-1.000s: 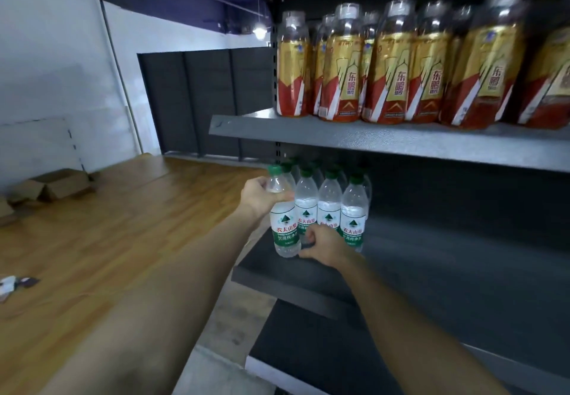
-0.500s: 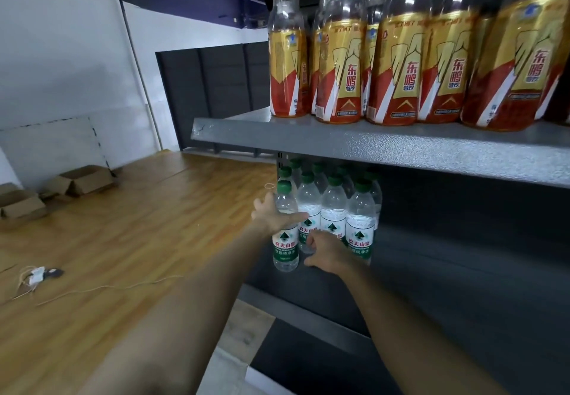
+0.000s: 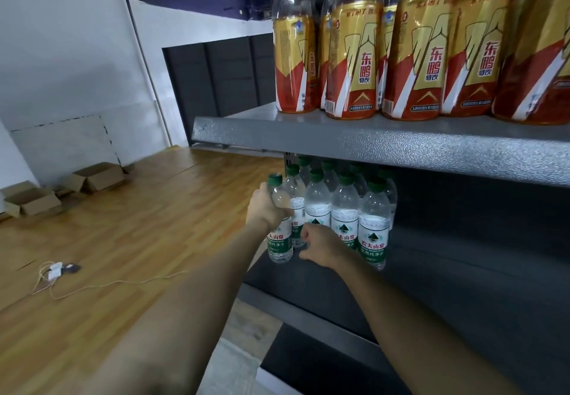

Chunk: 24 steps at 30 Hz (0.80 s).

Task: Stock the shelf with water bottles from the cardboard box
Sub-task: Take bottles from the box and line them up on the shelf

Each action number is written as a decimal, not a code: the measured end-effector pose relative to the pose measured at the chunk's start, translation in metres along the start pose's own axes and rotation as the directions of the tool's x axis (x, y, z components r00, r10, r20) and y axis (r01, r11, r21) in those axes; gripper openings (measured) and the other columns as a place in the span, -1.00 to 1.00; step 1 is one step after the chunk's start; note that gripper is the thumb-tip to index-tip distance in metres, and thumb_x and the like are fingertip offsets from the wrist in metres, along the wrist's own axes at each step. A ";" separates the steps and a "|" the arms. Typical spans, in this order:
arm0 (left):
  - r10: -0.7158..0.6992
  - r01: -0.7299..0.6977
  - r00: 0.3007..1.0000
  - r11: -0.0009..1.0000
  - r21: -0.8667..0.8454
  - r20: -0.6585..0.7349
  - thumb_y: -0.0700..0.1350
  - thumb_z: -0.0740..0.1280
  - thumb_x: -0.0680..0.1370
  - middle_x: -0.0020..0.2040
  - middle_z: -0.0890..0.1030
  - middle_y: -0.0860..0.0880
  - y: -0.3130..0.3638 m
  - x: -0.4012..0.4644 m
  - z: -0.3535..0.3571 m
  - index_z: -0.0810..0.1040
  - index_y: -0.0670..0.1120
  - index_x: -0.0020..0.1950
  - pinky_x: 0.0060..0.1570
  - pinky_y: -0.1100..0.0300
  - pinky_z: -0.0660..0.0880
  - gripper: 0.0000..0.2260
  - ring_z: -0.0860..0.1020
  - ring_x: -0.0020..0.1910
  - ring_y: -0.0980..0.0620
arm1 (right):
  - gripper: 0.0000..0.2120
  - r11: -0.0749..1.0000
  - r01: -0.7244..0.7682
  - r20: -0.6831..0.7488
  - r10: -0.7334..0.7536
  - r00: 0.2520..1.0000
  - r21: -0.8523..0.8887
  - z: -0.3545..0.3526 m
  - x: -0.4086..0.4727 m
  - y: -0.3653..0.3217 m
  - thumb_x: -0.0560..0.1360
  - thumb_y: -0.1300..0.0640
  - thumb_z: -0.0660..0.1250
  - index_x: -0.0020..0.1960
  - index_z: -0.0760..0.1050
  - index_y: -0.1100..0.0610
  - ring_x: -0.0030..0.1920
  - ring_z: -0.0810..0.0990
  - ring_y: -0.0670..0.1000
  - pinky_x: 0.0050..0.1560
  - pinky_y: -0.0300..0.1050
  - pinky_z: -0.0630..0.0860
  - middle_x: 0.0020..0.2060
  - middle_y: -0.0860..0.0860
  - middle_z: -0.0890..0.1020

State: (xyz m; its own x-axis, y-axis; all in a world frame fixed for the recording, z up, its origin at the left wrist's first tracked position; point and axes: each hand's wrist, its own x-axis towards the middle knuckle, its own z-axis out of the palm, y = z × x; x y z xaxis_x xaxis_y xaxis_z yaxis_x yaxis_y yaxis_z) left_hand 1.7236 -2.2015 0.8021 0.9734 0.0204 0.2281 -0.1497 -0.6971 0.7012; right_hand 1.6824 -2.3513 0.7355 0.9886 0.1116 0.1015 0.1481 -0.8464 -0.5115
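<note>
— So, what have our hands got hold of?

— Our left hand (image 3: 267,209) is wrapped round the shoulder of a water bottle (image 3: 280,231), fingers curled tight below its green cap. That bottle stands upright at the left end of the front row, at the front edge of the middle shelf (image 3: 324,283).

— And the right?

— Our right hand (image 3: 320,248) has its fingers curled in against the lower part of the next bottles in the front row (image 3: 345,218), covering their labels. We cannot tell whether it truly grips one or only presses against it.

— Where are the rest of the bottles?

— Packed in rows behind, under the upper shelf (image 3: 370,144), which carries the gold-and-red drink bottles (image 3: 431,49). Two open cardboard boxes (image 3: 95,177) sit on the wooden floor by the wall, well apart from us.

— What differs from half a second ago?

— Little in the grip: both hands stay on the same bottles. The held bottle sits closer in against its neighbour, and our view has drawn nearer and lower, so the upper shelf looms larger.
</note>
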 end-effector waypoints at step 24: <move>-0.076 0.093 0.985 0.990 -0.108 0.153 -0.05 0.49 0.48 -0.05 0.59 -0.07 -0.065 -0.059 -0.031 0.46 -0.13 0.11 -0.12 0.13 0.46 -0.67 0.53 -0.09 -0.04 | -0.76 0.994 -0.105 -0.004 0.105 0.994 -0.018 0.020 -0.048 -0.062 0.43 0.17 0.42 0.03 0.43 0.08 -0.04 0.56 0.06 -0.01 -0.02 0.52 -0.05 0.03 0.57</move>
State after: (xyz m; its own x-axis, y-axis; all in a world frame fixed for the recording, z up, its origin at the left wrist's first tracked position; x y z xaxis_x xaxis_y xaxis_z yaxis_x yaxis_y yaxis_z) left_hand 1.6708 -2.1349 0.7640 0.9970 -0.0366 0.0681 -0.0763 -0.6110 0.7879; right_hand 1.6261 -2.2934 0.7452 0.9985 0.0199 0.0504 0.0426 -0.8628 -0.5038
